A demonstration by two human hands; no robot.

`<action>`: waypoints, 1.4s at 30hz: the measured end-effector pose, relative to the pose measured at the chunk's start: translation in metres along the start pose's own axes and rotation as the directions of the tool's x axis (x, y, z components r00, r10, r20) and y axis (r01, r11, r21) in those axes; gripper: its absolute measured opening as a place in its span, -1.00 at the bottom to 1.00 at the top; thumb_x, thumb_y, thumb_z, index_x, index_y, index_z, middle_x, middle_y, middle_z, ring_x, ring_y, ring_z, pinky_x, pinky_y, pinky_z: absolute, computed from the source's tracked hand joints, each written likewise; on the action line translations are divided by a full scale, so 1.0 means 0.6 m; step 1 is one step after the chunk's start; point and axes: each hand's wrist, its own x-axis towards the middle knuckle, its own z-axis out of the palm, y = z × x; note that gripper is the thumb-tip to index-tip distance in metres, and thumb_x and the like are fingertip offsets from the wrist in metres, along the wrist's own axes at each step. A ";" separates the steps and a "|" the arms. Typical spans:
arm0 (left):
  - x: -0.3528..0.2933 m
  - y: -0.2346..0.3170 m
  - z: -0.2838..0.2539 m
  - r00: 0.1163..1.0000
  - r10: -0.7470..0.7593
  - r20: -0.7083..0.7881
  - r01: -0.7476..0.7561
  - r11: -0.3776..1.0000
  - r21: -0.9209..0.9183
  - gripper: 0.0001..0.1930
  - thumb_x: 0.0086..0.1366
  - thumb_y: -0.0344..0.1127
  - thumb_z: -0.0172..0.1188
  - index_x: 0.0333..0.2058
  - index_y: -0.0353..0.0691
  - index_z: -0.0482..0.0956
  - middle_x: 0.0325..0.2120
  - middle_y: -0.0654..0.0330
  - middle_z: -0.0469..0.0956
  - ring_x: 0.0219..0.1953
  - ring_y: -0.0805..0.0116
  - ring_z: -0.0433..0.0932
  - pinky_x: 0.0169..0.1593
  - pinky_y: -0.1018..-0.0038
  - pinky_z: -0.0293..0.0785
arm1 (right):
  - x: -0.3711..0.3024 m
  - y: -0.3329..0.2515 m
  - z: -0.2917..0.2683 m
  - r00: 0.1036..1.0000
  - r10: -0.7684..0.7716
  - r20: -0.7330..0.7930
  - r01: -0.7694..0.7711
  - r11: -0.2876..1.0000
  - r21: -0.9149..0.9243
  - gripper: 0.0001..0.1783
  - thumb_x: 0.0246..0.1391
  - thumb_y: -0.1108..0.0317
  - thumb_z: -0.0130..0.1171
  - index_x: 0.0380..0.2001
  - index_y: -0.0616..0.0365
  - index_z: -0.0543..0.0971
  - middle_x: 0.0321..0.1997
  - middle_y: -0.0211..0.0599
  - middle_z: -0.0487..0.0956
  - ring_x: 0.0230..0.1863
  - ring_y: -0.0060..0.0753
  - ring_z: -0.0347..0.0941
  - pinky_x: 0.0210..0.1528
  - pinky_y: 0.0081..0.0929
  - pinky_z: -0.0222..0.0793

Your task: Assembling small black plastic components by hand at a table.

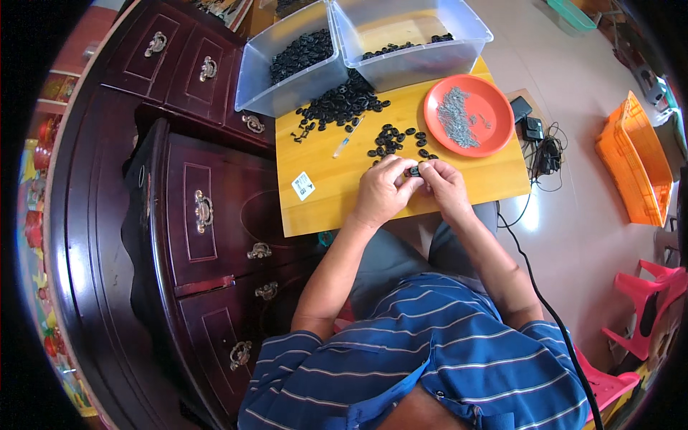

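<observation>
I sit in a room with a dark wooden cabinet [193, 215] on my left, at a yellow board [337, 179] carrying 2 clear bins [287, 79] and an orange plate [469, 115]. My left hand [380, 190] and right hand [444, 185] meet at its near edge, fingertips pinched on 1 small black ring [414, 171] between them, equally near both.
</observation>
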 end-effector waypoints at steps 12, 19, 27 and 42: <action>0.043 -0.065 -0.134 0.938 -0.223 0.266 0.153 0.953 0.260 -0.92 0.16 -0.42 0.19 -0.36 -0.22 0.63 -0.59 0.25 0.56 -0.50 0.50 0.52 -0.35 0.49 0.47 | -0.001 0.000 -0.016 0.971 0.073 0.227 -0.047 0.992 -0.115 -0.78 0.31 0.23 0.11 -0.28 0.16 0.56 -0.35 -0.47 0.60 -0.38 -0.70 0.43 -0.26 -0.67 0.39; 0.120 -0.041 -0.227 0.846 -0.035 -0.532 0.007 0.999 -0.054 -0.54 0.25 -0.54 0.19 0.13 -0.21 0.45 -0.19 0.25 0.61 -0.33 0.60 0.52 -0.21 0.62 0.51 | -0.010 -0.006 -0.022 0.989 0.047 0.143 -0.040 0.998 -0.052 -0.79 0.32 0.25 0.11 -0.29 0.17 0.56 -0.34 -0.45 0.60 -0.39 -0.70 0.42 -0.28 -0.70 0.36; -0.010 -0.074 -0.016 0.992 -0.123 -0.019 0.122 0.991 -0.051 -0.83 0.18 -0.50 0.28 -0.22 -0.27 0.65 -0.42 0.21 0.60 -0.51 0.54 0.54 -0.37 0.59 0.48 | -0.003 -0.011 -0.054 0.994 -0.108 -0.027 0.105 0.990 -0.091 -0.79 0.31 0.24 0.11 -0.28 0.17 0.57 -0.36 -0.48 0.60 -0.43 -0.73 0.37 -0.35 -0.69 0.31; -0.017 -0.059 0.041 0.996 -0.083 -0.045 0.091 0.972 0.219 -0.90 0.18 -0.37 0.28 -0.35 -0.23 0.59 -0.42 0.09 0.57 -0.33 0.06 0.60 -0.25 0.25 0.53 | -0.008 -0.020 -0.060 0.993 -0.084 -0.084 0.080 0.995 -0.057 -0.79 0.30 0.23 0.12 -0.28 0.14 0.56 -0.35 -0.50 0.59 -0.43 -0.76 0.34 -0.34 -0.73 0.29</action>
